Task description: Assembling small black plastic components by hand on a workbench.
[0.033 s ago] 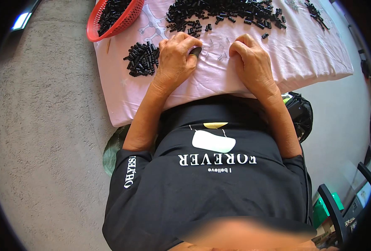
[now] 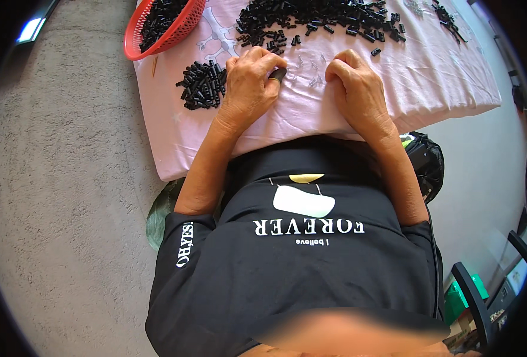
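Note:
My left hand [image 2: 250,82] is closed, its fingers curled in over the cloth-covered table. A dark cover [image 2: 278,75] sits on its thumb. Whatever it pinches, if anything, is hidden. Just left of that hand lies a heap of short black tubular parts [image 2: 199,86]. Across a small gap, my right hand [image 2: 359,83] is also closed, fingertips bent down; its contents cannot be made out. Between the two hands are scattered several tiny clear or silvery pieces [image 2: 315,80]. Beyond them spreads a larger pile of black parts [image 2: 329,16], with one loose black part [image 2: 376,52] near its edge.
A red perforated basket [image 2: 134,47] full of black parts stands at the table's far left corner, beside a thin wooden stick [image 2: 154,65]. Thin dark pieces [image 2: 447,22] lie far right on the pink tablecloth [image 2: 441,89]. A black bag [image 2: 427,160] is below the right edge.

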Action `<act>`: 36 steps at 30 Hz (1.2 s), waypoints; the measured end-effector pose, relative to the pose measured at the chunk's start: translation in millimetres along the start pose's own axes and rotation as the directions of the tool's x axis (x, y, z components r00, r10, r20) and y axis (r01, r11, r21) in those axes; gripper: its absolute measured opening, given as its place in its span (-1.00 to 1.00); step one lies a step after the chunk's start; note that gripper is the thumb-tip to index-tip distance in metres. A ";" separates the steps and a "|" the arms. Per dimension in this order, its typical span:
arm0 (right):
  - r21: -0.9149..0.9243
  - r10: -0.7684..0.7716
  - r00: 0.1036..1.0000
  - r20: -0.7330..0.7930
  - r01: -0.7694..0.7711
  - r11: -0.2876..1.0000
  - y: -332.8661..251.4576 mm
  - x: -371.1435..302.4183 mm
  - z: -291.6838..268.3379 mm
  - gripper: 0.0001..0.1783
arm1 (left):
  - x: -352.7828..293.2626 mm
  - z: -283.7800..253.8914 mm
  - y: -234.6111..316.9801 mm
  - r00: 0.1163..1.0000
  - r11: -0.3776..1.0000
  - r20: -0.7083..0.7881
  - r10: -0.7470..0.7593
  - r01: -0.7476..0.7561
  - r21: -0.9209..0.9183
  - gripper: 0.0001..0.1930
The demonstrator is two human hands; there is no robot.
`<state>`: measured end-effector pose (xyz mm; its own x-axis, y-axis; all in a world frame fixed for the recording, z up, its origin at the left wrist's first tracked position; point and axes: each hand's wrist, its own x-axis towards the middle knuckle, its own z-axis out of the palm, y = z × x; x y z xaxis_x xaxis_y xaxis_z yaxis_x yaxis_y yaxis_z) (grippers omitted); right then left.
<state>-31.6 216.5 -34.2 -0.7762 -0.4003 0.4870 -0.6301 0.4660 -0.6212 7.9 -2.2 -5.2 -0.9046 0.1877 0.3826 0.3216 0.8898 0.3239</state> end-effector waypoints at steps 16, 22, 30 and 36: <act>0.234 0.200 0.967 -0.155 -0.161 0.959 -4.0 -1.5 -4.2 -0.74 | 29.5 7.4 8.8 0.991 0.998 0.130 -0.033 0.041 -0.056 -0.93; 0.534 0.373 0.908 -0.188 -0.224 0.815 7.2 -4.9 -2.8 -0.80 | 62.1 7.6 -9.6 0.993 0.983 0.062 -0.102 0.110 -0.145 -0.89; 0.768 0.486 0.865 -0.129 -0.223 0.601 5.0 -6.0 -6.0 -0.76 | 93.8 30.5 -1.5 0.997 0.998 0.073 -0.014 0.009 0.066 -0.84; 0.799 0.516 0.852 -0.090 -0.248 0.548 5.5 -4.8 -10.4 -0.75 | 93.8 31.8 0.8 0.989 0.993 0.137 -0.060 0.044 0.112 -0.88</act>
<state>-31.6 229.1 -33.6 -0.9883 -0.0300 0.1494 -0.1355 -0.2754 -0.9517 -85.6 29.4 3.4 -0.9519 0.1895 0.2407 0.2479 0.9381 0.2419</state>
